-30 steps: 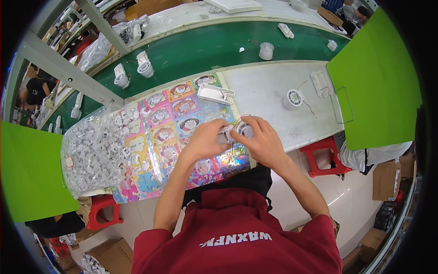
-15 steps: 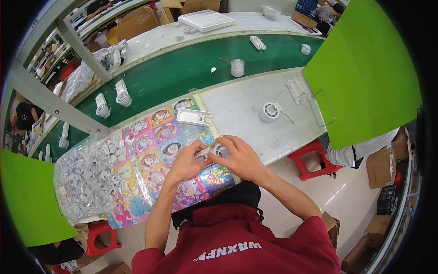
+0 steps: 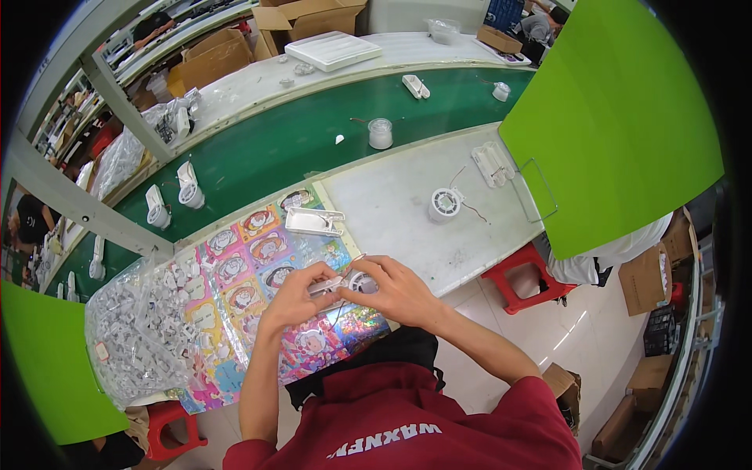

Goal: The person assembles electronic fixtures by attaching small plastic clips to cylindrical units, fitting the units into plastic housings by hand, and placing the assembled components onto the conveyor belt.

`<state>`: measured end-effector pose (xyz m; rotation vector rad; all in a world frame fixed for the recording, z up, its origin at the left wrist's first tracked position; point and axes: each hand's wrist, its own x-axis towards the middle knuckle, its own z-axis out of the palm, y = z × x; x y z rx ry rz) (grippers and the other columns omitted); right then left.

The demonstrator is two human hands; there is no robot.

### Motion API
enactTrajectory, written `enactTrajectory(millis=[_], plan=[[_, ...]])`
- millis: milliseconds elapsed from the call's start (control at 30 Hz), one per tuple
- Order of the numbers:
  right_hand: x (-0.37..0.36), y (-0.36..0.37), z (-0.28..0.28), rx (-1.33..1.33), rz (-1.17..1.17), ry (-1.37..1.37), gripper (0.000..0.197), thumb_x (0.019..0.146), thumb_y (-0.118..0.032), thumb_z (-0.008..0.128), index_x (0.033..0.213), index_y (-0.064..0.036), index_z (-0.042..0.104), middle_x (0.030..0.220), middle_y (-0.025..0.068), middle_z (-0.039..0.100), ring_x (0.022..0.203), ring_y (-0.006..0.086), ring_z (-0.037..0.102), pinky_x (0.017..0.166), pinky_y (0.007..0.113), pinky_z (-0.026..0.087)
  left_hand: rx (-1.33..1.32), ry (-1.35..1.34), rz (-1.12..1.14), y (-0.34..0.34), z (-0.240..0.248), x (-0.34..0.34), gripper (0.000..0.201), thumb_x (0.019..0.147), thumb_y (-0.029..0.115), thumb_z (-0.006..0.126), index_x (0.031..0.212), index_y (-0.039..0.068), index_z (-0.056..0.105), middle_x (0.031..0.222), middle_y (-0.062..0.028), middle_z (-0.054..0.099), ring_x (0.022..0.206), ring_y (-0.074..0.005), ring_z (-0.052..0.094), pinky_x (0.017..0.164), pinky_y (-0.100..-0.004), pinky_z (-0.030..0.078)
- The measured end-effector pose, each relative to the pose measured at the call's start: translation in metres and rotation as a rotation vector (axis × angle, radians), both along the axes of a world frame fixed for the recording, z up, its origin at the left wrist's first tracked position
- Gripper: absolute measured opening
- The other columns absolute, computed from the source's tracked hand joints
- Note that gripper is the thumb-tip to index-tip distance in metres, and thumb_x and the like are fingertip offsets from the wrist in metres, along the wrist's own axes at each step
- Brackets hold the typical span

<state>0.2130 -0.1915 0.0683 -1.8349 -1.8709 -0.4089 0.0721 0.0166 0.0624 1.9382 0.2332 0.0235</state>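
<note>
White round part point(image 3: 361, 283) half-hidden, right grip point(image 3: 403, 293) clasping it; left grip point(image 3: 294, 299) pinching flat piece point(image 3: 324, 287).

A white bench point(image 3: 384, 184) carries a colourful sheet point(image 3: 270, 249), round unit point(image 3: 446, 204) and casing point(image 3: 493, 164).

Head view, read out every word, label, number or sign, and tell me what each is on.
Dark red shirt: white capital lettering, which I won't copy out.
Small tag on the clear bag: too small to read.
Cartoon sheet: any print too small.
Cardboard box at right: any marks too blurred.
Held white parts: no lettering discernible.
</note>
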Motion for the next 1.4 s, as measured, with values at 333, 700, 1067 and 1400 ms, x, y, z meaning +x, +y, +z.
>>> enactTrajectory(millis=[333,700,1067,1400], plan=[[0.036,0.021,0.023,0.075,-0.248,0.218,0.054,0.077,-0.017,0.084,0.129,-0.023,0.071,0.126,0.0162,0.06,0.111,0.0357,0.062,0.088,0.042,0.056,0.39,-0.501,0.708,0.014,-0.023,-0.029,0.041,0.078,0.005,0.077,0.117,0.002,0.066,0.117,-0.0171,0.066,0.111,-0.0319,0.062,0.095,-0.0417,0.048],[0.155,0.197,-0.01,-0.149,-0.608,0.528,0.06,0.081,-0.028,0.083,0.136,-0.014,0.062,0.122,0.0239,0.054,0.115,0.0442,0.056,0.093,0.051,0.053,0.832,-0.368,0.657,0.016,-0.055,-0.02,0.02,0.083,0.011,0.073,0.101,0.003,0.067,0.106,-0.0136,0.062,0.101,-0.0347,0.059,0.09,-0.0454,0.046],[0.216,0.185,-0.025,-0.113,-0.808,0.034,0.062,0.08,-0.014,0.079,0.137,-0.0166,0.054,0.121,0.0217,0.055,0.122,0.045,0.055,0.097,0.049,0.05,0.853,-0.361,0.673,0.018,-0.056,-0.015,0.017,0.082,0.009,0.073,0.097,0.003,0.067,0.104,-0.0128,0.062,0.097,-0.0334,0.059,0.085,-0.0447,0.047],[0.075,0.113,-0.011,0.279,-0.377,0.554,0.064,0.079,-0.015,0.081,0.131,-0.0044,0.046,0.119,0.017,0.056,0.1,0.0343,0.062,0.087,0.044,0.053,0.789,-0.353,0.684,0.017,-0.055,-0.026,0.027,0.083,0.013,0.076,0.107,0.004,0.069,0.107,-0.0125,0.065,0.099,-0.0313,0.061,0.087,-0.0407,0.048]])
